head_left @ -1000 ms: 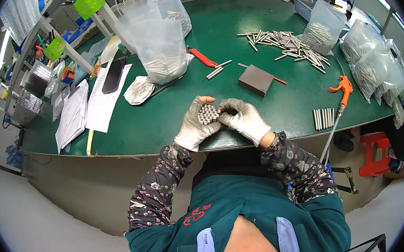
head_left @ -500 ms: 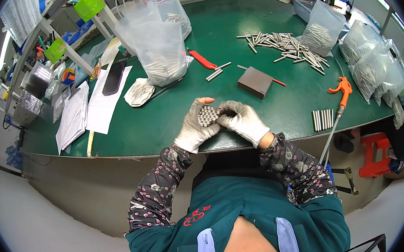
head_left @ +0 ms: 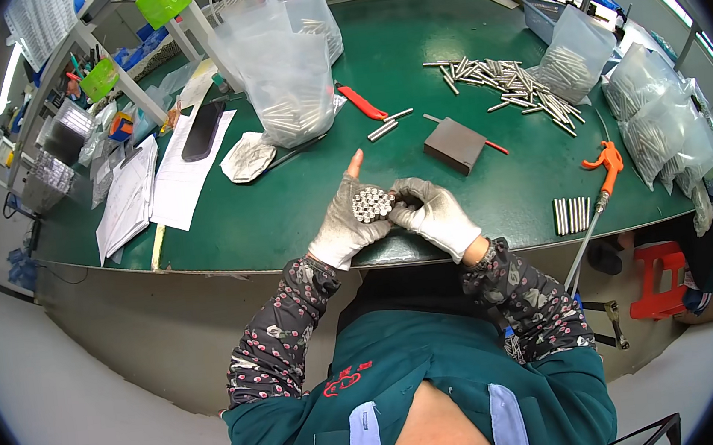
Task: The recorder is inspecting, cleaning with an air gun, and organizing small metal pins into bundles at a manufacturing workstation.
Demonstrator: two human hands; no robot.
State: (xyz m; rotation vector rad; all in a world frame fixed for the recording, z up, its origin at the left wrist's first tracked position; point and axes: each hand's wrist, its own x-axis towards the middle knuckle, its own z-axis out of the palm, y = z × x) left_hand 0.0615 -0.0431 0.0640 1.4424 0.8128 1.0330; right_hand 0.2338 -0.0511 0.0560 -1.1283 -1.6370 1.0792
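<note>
A round bundle of short metal pins (head_left: 372, 205), seen end-on, is gripped in my left hand (head_left: 343, 224), just above the bench's front edge. The left thumb sticks up and away from the bundle. At the bundle's right side, my right hand (head_left: 435, 215) is closed, its thumb and fingertips pinched against the pins. Whether it has a single pin between the fingertips is hidden. Both hands wear pale gloves that leave some fingertips bare. Beyond the hands, a dark brown block (head_left: 456, 146) lies on the green bench (head_left: 305, 219), with a thin red stick (head_left: 495, 148) beside it.
Loose pins (head_left: 515, 85) lie piled at the back right, near bags of pins (head_left: 651, 113). A short row of pins (head_left: 573, 215) and an orange air gun (head_left: 607, 166) are at right. A red-handled cutter (head_left: 360, 102), pin bags (head_left: 283, 84), phone (head_left: 204, 132) and papers (head_left: 173, 189) are left.
The left thumb has lifted away from the bundle and now points up. The bundle has turned slightly, its pin ends facing me more fully. The right hand stays beside it.
</note>
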